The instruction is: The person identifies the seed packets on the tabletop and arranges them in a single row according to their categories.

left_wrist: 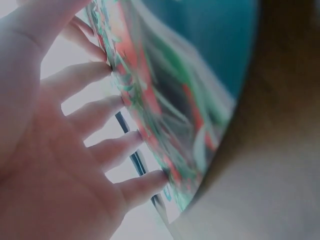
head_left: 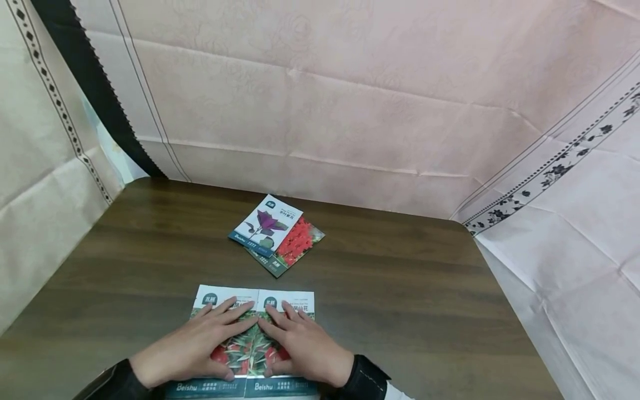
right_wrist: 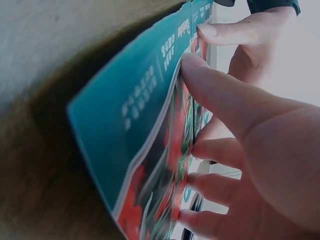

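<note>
Two seed packets with red flowers and teal bottom bands lie side by side near the table's front, their edges meeting in the middle. My left hand [head_left: 200,341] rests on the left packet [head_left: 207,388], fingers spread and pointing away. On the right packet [head_left: 280,387], my right hand [head_left: 307,344] lies with its fingers likewise spread. The index fingertips almost meet at the seam. Fingertips of the left hand [left_wrist: 65,145] touch the printed face in the left wrist view. In the right wrist view, the thumb and fingertips of the right hand [right_wrist: 250,145] touch the packet.
Farther back on the brown wooden table [head_left: 400,289], a white packet with a purple flower [head_left: 267,222] overlaps a packet with red flowers [head_left: 299,241]. Pale patterned cloth [head_left: 325,111] hangs behind and at the sides of the table.
</note>
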Demonstrator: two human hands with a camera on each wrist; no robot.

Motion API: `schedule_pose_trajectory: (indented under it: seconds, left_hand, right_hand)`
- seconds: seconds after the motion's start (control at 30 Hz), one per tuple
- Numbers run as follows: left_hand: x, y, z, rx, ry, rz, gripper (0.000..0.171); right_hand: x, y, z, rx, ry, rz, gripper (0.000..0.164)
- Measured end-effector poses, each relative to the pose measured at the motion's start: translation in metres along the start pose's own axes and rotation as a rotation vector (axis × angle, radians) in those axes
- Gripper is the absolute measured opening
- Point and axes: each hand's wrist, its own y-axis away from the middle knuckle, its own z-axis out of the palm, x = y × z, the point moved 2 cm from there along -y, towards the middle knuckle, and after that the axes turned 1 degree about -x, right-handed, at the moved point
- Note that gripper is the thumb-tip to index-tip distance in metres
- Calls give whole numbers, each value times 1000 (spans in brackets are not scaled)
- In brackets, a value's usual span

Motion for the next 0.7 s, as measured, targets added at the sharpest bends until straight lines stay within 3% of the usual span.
schedule_pose_trajectory:
  seconds: [0.37,0.7]
  left_hand:
    - [5,0,6,-13,-86,-23,88]
    - [6,0,10,-25,-99,-25,82]
  right_hand:
    - [-1,1,1,-12,-2,17,87]
    - [-3,-1,2,-16,-2,38,87]
